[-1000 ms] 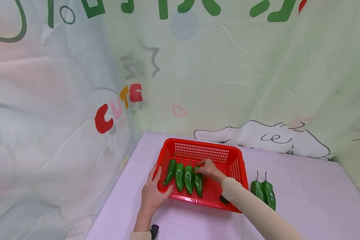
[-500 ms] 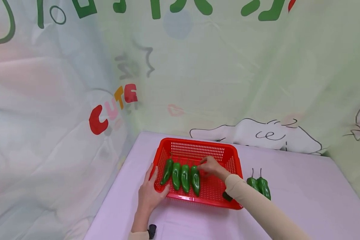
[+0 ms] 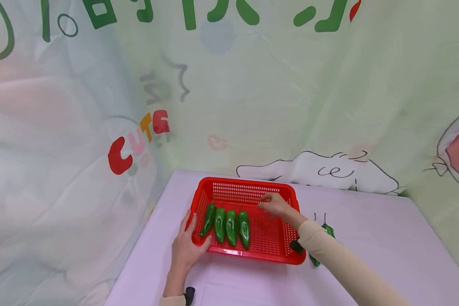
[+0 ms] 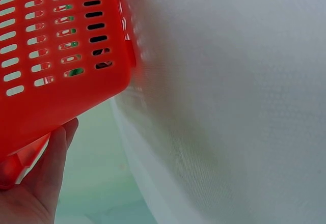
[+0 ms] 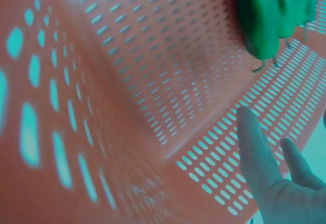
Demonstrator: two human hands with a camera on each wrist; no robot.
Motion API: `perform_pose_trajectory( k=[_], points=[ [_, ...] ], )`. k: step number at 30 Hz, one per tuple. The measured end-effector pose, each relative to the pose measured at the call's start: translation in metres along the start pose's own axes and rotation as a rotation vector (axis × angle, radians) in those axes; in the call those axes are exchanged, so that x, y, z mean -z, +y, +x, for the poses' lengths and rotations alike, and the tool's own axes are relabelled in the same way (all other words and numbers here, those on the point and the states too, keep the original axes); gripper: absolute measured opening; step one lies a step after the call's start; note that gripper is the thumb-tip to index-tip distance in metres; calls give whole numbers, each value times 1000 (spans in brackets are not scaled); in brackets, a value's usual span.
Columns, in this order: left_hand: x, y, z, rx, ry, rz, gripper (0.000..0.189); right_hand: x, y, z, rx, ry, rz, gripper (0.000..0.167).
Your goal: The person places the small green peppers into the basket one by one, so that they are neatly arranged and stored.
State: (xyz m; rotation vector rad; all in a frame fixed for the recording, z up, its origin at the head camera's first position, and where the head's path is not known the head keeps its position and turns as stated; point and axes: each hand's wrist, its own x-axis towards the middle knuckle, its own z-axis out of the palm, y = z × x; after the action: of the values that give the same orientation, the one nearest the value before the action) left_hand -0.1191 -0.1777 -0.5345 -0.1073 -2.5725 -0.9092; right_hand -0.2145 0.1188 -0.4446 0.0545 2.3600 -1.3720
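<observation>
A red plastic basket point(image 3: 248, 182) stands on the table, with several glossy green peppers point(image 3: 244, 230) lying side by side in its left half, stems toward the back. My left hand point(image 3: 186, 246) holds the basket's front left corner, thumb on the front rim and fingers along the left side. In the left wrist view, fingers point(image 4: 55, 163) lie against the rim, beside the slotted wall. My right hand point(image 3: 276, 205) hovers over the basket's right half, fingers loosely bent and holding nothing. In the right wrist view that hand point(image 5: 280, 193) is apart from the peppers point(image 5: 260, 23).
Right of the basket, two more green peppers point(image 3: 329, 230) lie on the pale table point(image 3: 386, 242), partly hidden behind my right forearm. A printed cloth curtain point(image 3: 252, 106) hangs behind the table and along its left side.
My right hand has let go of the rightmost pepper in the basket and moved up and right, away from it. The left hand keeps its hold. The head view has shifted a little.
</observation>
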Motion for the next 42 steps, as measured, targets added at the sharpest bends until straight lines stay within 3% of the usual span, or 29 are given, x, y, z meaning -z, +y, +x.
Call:
perform_pose_trajectory(
  k=[10, 22, 33, 42],
  points=[
    [1, -1, -1, -13, 11, -4, 80, 23, 2, -16, 24, 29, 47, 52],
    [1, 1, -2, -5, 1, -9, 79, 72, 21, -39, 4, 41, 117, 57],
    [3, 1, -1, -22, 15, -10, 80, 109, 50, -66, 38, 79, 54, 56],
    [4, 2, -2, -25, 13, -33, 80, 128, 87, -75, -82, 152, -28, 58]
  ],
)
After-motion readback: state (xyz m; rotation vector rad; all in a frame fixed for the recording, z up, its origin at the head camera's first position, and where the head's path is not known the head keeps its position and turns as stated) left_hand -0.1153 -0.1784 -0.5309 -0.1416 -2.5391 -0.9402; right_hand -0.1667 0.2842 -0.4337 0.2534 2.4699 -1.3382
